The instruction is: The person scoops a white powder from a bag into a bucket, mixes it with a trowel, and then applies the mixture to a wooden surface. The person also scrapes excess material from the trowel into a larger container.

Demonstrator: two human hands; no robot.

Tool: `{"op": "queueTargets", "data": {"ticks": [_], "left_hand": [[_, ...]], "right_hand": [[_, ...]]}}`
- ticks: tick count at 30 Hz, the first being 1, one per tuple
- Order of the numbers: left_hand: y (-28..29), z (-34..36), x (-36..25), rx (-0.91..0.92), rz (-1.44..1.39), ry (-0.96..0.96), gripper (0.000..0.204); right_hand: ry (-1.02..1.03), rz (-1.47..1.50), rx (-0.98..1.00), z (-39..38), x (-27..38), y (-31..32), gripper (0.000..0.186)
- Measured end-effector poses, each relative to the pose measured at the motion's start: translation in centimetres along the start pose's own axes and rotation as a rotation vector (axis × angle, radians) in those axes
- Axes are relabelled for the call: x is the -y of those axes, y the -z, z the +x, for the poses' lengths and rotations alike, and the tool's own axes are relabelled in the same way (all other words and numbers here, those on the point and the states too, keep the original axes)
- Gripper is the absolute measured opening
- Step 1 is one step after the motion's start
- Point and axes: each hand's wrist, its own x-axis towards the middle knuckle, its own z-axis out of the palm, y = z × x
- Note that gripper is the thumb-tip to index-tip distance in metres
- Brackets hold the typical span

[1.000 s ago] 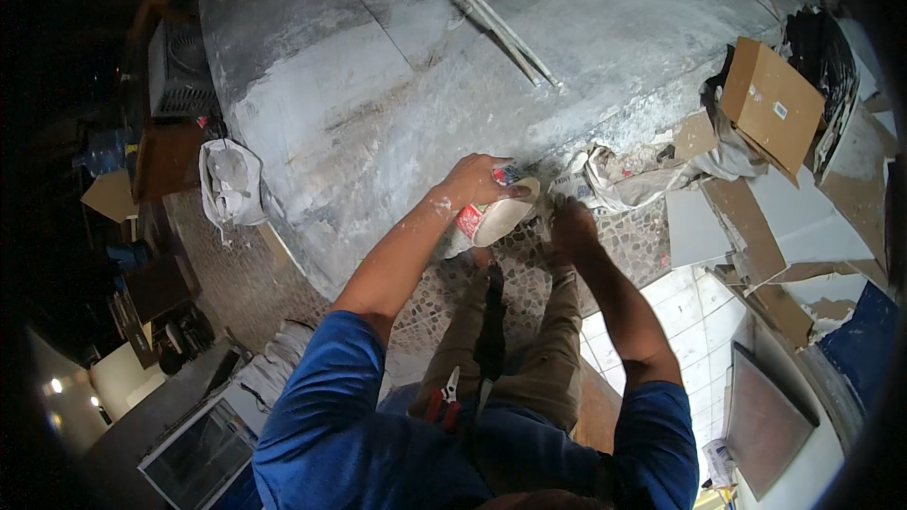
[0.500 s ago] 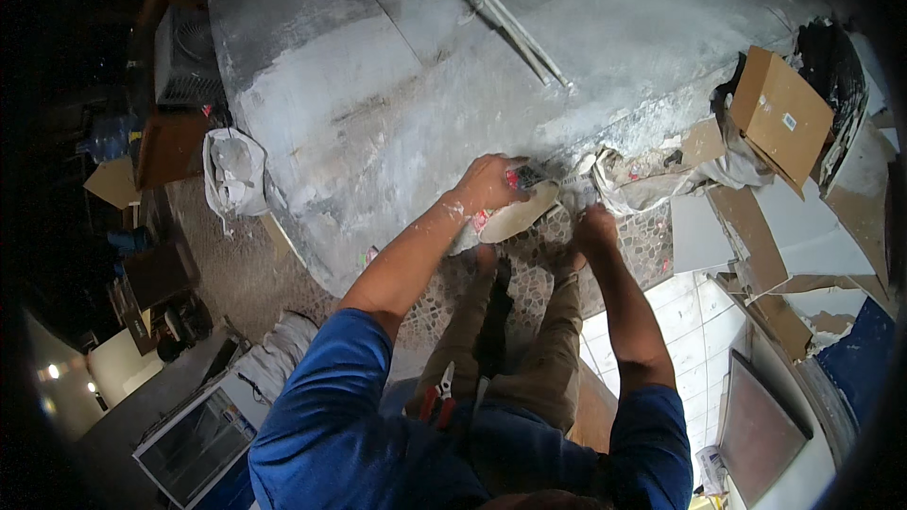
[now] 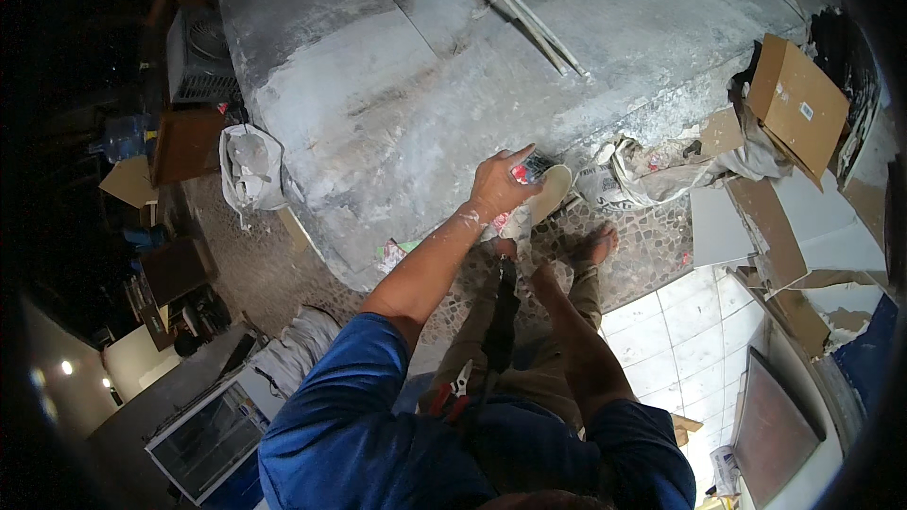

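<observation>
My left hand (image 3: 501,185) is at the worktop's near edge, thumb and fingers closed round a cream, bowl-like piece (image 3: 555,191). Red and black patches (image 3: 531,168) show on its outer side, beside my stretched index finger. My right hand (image 3: 544,277) is closed, low between my legs and just short of the bowl-like piece. A blurred whitish-grey shape (image 3: 519,229) stands between the two hands; I cannot make out what my right hand grips. The large grey worktop (image 3: 397,123), smeared with white powder, lies beyond both hands.
An open whitish sack (image 3: 614,184) lies at the worktop's near right edge. Further right are a cardboard box (image 3: 798,113) and broken white boards (image 3: 723,227). Thin pale strips (image 3: 529,19) rest on top. A white bag (image 3: 250,165) hangs at the left corner. Red-handled pliers (image 3: 455,392) sit at my waist.
My right hand has moved left and back toward me, from near the sack to between my legs. My left hand has tilted the bowl-like piece more upright, and its index finger now points outward.
</observation>
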Motion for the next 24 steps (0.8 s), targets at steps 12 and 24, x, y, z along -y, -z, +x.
{"op": "queueTargets", "data": {"ticks": [12,24], "left_hand": [[-1.4,-0.5,0.7,0.051,-0.706,0.049,0.111],[-0.9,-4.5,2.7,0.173,-0.897,0.201,0.085]], "right_hand": [[0.244,-1.185,-0.336,2.7,2.9,14.8,0.041],[0.27,-1.041,-0.392,0.9,2.7,10.3,0.027]]}}
